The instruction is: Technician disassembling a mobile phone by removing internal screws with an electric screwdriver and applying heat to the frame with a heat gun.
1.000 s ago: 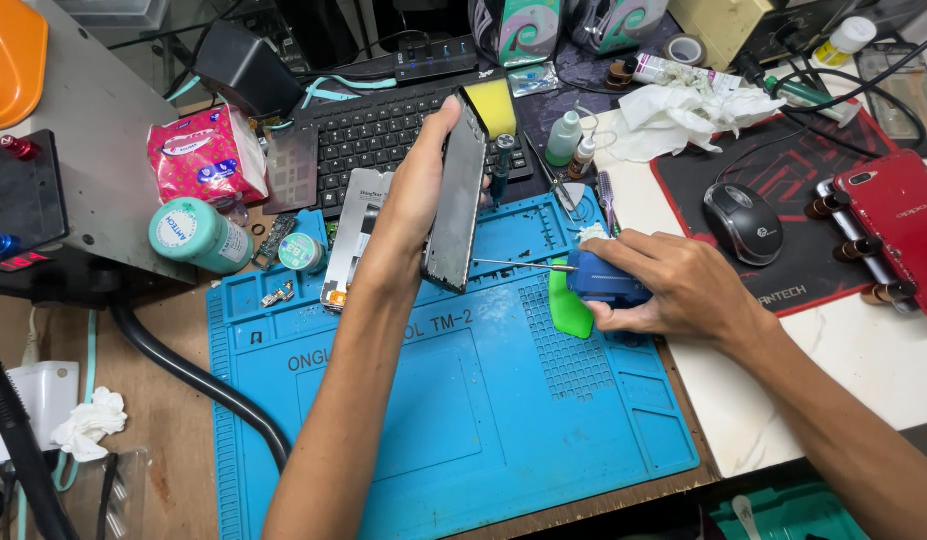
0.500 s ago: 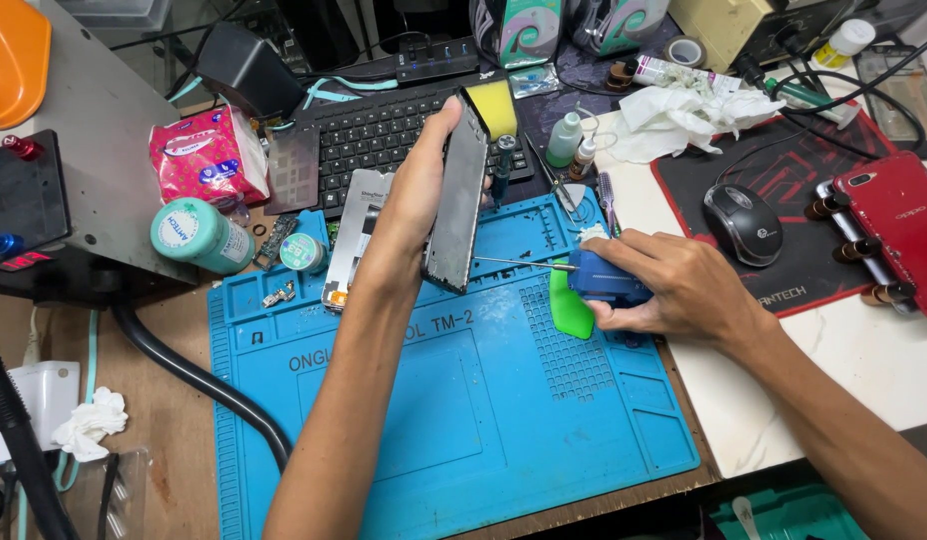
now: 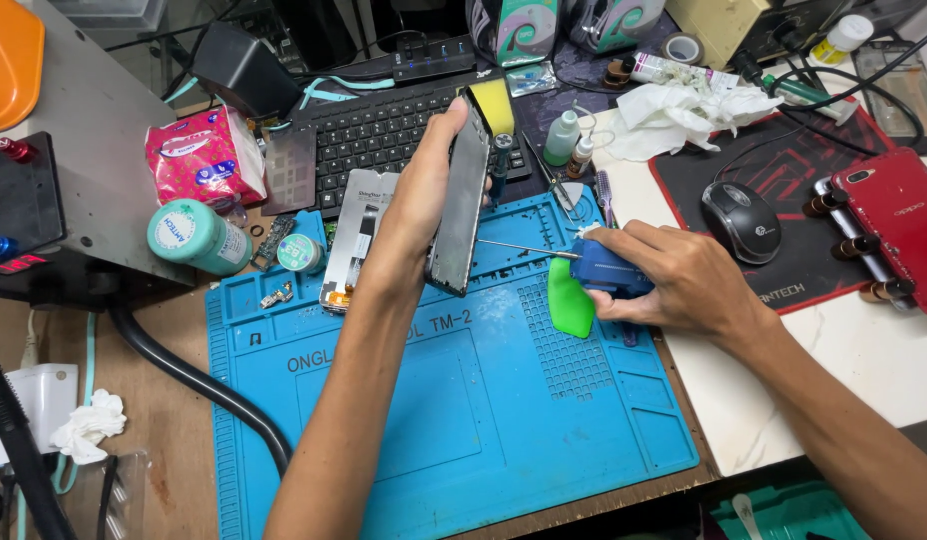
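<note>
Two hands working a phone body over a blue mat

The left hand (image 3: 424, 205) is gripping a slim dark rectangular phone body (image 3: 462, 195) edge-on, fingers closed along its long sides, holding it upright and tilted above the blue silicone repair mat (image 3: 434, 420). The right hand (image 3: 684, 280) is closing its fingers around a blue-handled screwdriver (image 3: 609, 272), whose thin metal shaft is pointing at the phone's near edge; a green plastic pry pick (image 3: 569, 298) is lying just beneath. Open mat is stretching below both wrists. The left forearm is rising from the near table edge, the right one is coming in from the lower right over the white table (image 3: 864, 370).
</note>
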